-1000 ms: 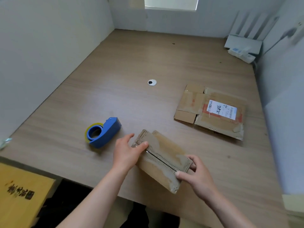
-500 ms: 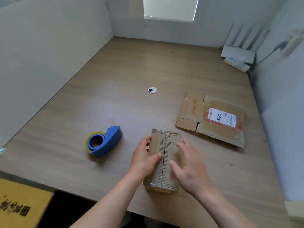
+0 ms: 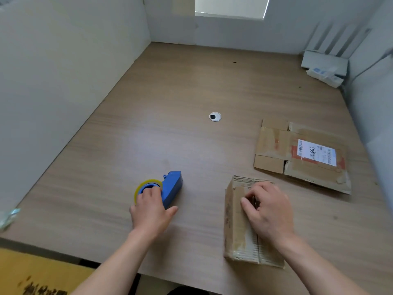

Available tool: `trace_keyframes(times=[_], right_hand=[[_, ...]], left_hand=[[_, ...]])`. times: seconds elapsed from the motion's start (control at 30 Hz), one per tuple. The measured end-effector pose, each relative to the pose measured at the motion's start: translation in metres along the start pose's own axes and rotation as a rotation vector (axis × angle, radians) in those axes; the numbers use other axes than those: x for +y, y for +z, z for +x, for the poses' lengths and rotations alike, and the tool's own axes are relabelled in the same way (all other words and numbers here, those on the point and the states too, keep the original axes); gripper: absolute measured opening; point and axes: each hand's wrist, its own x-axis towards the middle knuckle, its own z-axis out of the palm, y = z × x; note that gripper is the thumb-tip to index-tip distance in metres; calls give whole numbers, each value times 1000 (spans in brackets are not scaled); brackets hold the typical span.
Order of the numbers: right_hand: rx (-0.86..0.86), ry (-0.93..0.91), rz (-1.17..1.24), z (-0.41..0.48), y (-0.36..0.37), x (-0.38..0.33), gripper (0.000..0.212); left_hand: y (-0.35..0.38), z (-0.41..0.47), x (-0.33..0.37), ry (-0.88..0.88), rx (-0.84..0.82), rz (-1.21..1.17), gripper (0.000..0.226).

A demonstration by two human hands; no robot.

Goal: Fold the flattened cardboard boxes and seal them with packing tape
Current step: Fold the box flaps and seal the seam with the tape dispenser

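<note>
**My right hand (image 3: 269, 211) on the folded box (image 3: 235, 231), my left hand (image 3: 150, 216) on the tape dispenser (image 3: 172, 187)**

The wooden counter (image 3: 170, 124) fills most of my view, with pale walls on three sides. On its right side, beyond my right hand, lies the flattened box (image 3: 274, 145), flaps spread flat, with a white shipping label (image 3: 316, 153) over red tape on its right half.

The folded box stands just nearer than that sheet, close to the counter's front edge. Its long side runs away from me and its two top flaps meet at a seam down the middle. My right hand rests on top of it. The fingers (image 3: 253, 193) are bent with their tips down at the seam, and I cannot tell whether they pinch a flap edge or only press.

To the left, well apart from the folded box, my left hand is on the blue tape dispenser. My fingers (image 3: 148, 191) curl over the yellowish roll at its left end, gripping it, and my thumb lies by the near end of the blue body. The dispenser sits on the counter.

Farther back, near the middle of the counter, is a small round cable grommet (image 3: 215, 116)
</note>
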Motion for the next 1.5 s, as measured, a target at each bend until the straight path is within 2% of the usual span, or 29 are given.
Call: trace_keyframes(times=[0.1, 0.23, 0.27, 0.33, 0.4, 0.5, 0.57, 0.67, 0.9, 1.1, 1.5], right_hand=[[-6, 86, 56, 1, 1, -10, 15], [-10, 139, 191, 4, -3, -10, 0], [2, 158, 235, 5, -4, -9, 4], [24, 226, 333, 7, -3, -6, 14], [16, 308, 432, 8, -3, -4, 25], [-18, 340, 527, 12, -5, 2, 37], [-59, 327, 571, 14, -9, 7, 45], [-101, 300, 655, 11, -13, 13, 53], [-158, 270, 816, 9, -20, 22, 54], [-166, 265, 893, 9, -22, 27, 38], [-61, 227, 782, 11, -14, 28, 17]], left_hand=[[10, 11, -7, -57, -116, -60, 49], [13, 20, -6, -29, -60, -128, 28], [9, 21, -5, 7, -23, -156, 26], [-3, 23, 3, 165, 69, -248, 26], [-24, 21, 17, 401, 124, -351, 32], [-62, 19, 45, 722, 158, -402, 20], [-82, 19, 63, 865, 128, -389, 16], [-96, 18, 82, 974, 86, -340, 15], [-99, 22, 102, 1039, -51, -212, 18], [-97, 23, 107, 1049, -105, -179, 20], [-102, 24, 110, 1073, -131, -155, 19]])
